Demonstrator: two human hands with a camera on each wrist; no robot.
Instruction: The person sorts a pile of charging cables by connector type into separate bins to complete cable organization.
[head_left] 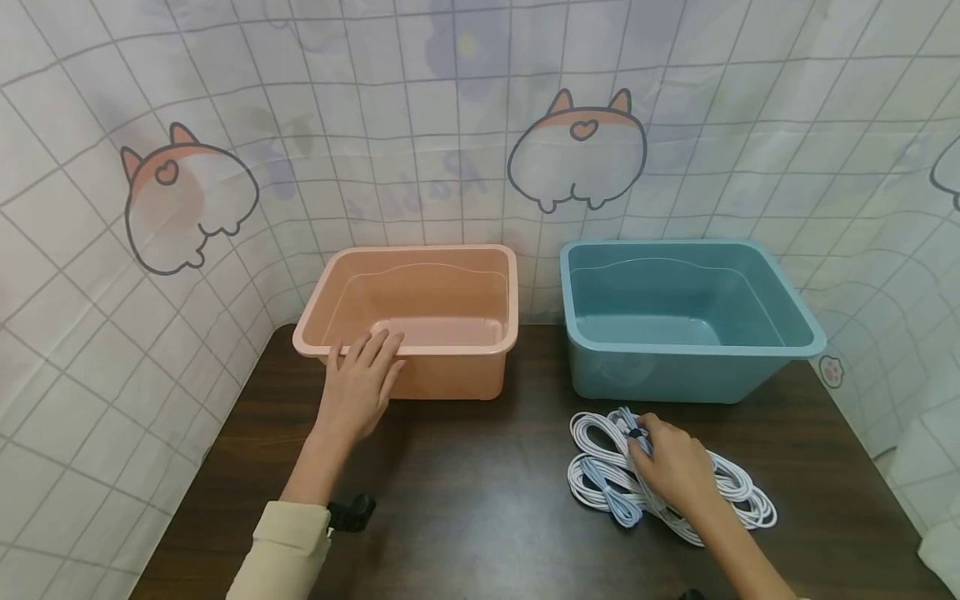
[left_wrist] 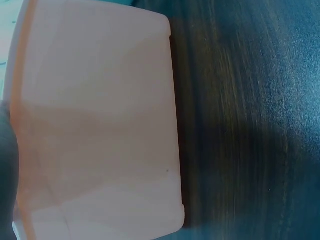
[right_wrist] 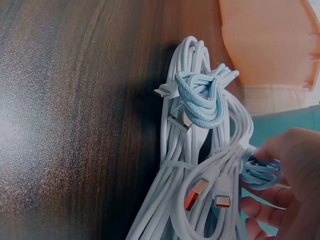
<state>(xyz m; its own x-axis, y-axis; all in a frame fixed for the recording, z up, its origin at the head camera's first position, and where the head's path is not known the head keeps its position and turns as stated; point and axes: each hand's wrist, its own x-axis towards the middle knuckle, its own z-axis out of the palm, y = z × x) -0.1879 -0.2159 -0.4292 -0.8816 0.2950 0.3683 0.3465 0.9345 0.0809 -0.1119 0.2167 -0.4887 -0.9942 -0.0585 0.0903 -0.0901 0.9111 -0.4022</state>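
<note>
My left hand [head_left: 358,387] rests on the front rim of the peach plastic bin [head_left: 453,377], its fingers reaching over the edge. Over a pile of coiled white USB cables [head_left: 746,500], in front of the teal bin [head_left: 652,375], is my right hand [head_left: 675,467]. Its thumb and fingers pinch a small tied bundle of light-blue cable [right_wrist: 262,172], seen at the right of the right wrist view. A second light-blue braided cable bundle [right_wrist: 202,102] lies on the white coils. Metal plugs [right_wrist: 197,192] show among them. My right palm hides part of the pile.
Both bins stand side by side at the back of the dark wooden table [head_left: 465,492]. Behind them hangs a white grid-patterned cloth [head_left: 420,150] with cartoon corgi prints, which also covers both sides. Inside the two bins only bare floors show.
</note>
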